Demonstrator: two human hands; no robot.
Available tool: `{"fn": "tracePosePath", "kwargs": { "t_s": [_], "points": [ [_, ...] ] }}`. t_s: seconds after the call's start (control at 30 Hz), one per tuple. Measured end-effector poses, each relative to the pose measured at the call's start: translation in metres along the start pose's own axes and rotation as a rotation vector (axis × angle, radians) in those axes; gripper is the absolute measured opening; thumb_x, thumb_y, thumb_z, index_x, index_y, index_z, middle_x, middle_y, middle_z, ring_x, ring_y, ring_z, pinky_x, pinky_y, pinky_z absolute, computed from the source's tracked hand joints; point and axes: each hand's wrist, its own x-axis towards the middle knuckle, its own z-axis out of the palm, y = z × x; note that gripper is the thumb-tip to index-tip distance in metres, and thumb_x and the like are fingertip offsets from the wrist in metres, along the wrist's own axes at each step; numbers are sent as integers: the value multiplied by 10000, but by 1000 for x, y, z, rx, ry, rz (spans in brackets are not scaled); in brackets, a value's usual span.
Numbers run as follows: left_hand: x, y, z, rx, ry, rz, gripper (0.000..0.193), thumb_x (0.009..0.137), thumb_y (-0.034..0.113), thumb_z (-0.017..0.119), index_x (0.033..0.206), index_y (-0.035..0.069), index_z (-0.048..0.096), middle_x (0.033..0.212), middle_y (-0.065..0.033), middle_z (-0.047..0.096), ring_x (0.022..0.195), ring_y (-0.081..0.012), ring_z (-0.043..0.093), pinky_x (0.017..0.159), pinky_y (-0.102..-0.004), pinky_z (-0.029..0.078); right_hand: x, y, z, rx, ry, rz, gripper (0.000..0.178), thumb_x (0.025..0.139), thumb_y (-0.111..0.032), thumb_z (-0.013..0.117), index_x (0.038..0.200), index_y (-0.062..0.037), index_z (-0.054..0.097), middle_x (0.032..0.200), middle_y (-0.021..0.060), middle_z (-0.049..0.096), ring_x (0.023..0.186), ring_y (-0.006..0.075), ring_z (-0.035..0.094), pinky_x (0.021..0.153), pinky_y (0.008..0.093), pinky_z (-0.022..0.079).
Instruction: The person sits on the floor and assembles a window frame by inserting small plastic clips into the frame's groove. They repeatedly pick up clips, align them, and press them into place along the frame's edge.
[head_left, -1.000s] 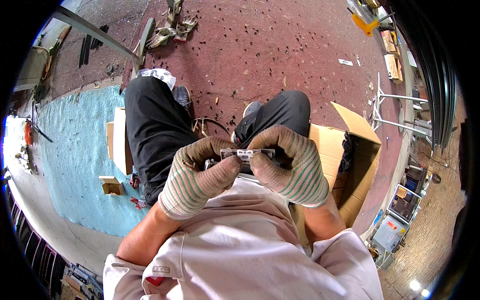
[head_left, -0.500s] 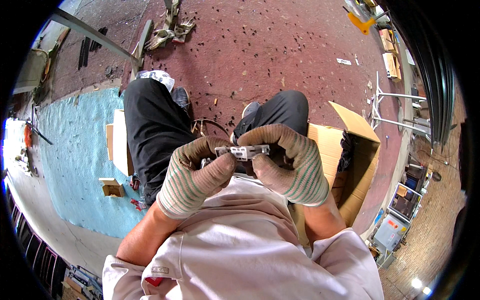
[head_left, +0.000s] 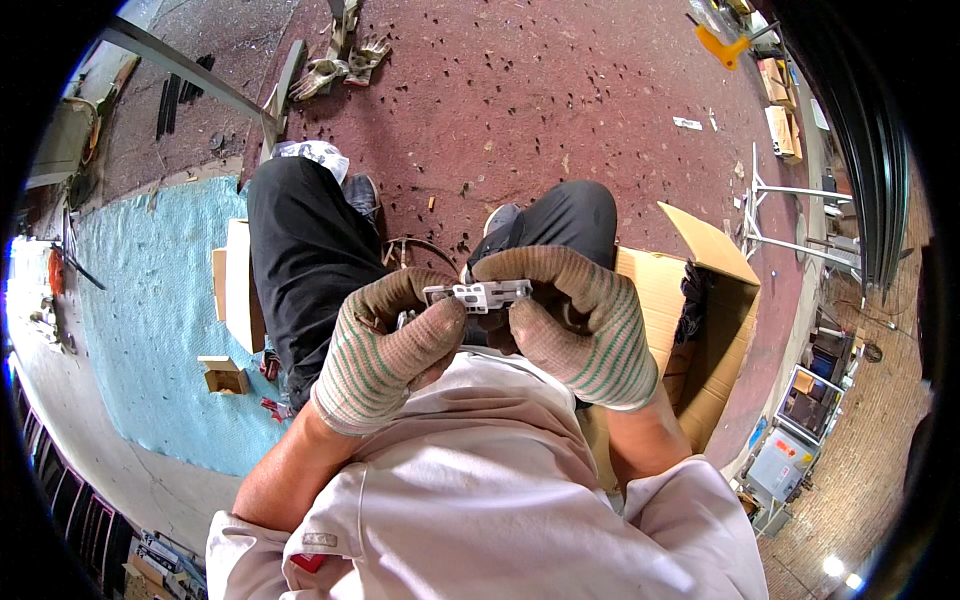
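Between my two gloved hands, above my lap, is a small grey metal fitting (head_left: 484,296) with slots cut through it. My left hand (head_left: 392,335) pinches its left end between thumb and forefinger. Thumb and fingers of my right hand (head_left: 572,322) close on its right end. Both hands wear striped knit gloves with brown, soiled fingers. Another bit of metal shows under the left fingers, too small to name. The far side of the fitting is hidden by the fingers.
An open cardboard box (head_left: 735,370) with something black inside stands by my right leg. A blue mat (head_left: 150,330) on the left carries a small open carton (head_left: 225,375). Spare gloves (head_left: 340,72) lie near a metal frame. Small dark bits litter the red floor (head_left: 480,110).
The fitting has shifted slightly left and tilted a little in my fingers, so more of its slotted face shows. Both hands keep their grip.
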Motion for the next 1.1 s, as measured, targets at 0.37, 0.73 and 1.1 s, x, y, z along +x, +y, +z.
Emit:
{"fn": "tracePosePath", "kwargs": {
  "t_s": [0.37, 0.73, 1.1],
  "points": [
    [-1, 2, 3, 7, 9, -4, 202, 946, 216, 700, 1002, 31, 640, 682, 42, 560, 565, -14, 451, 486, -179, 337, -1, 7, -2, -34, -12, -10, 278, 937, -5, 590, 1211, -16, 637, 963, -38, 647, 795, 6, 549, 716, 176, 466],
    [1, -6, 4, 88, 27, 56, 247, 937, 250, 702, 971, 23, 612, 672, 1, 560, 502, -45, 431, 443, -195, 307, 0, 10, 3, -118, 66, -12, 214, 922, -46, 650, 1134, -26, 672, 889, -55, 648, 738, -9, 526, 658, 166, 454],
    [-3, -3, 8, 172, 62, 69, 245, 942, 243, 697, 962, 16, 608, 699, 11, 568, 550, -38, 453, 484, -189, 333, 0, 13, 3, -174, 65, -33, 166, 912, -69, 680, 1075, -39, 682, 825, -81, 622, 694, -16, 483, 619, 160, 417]
  ]
}}
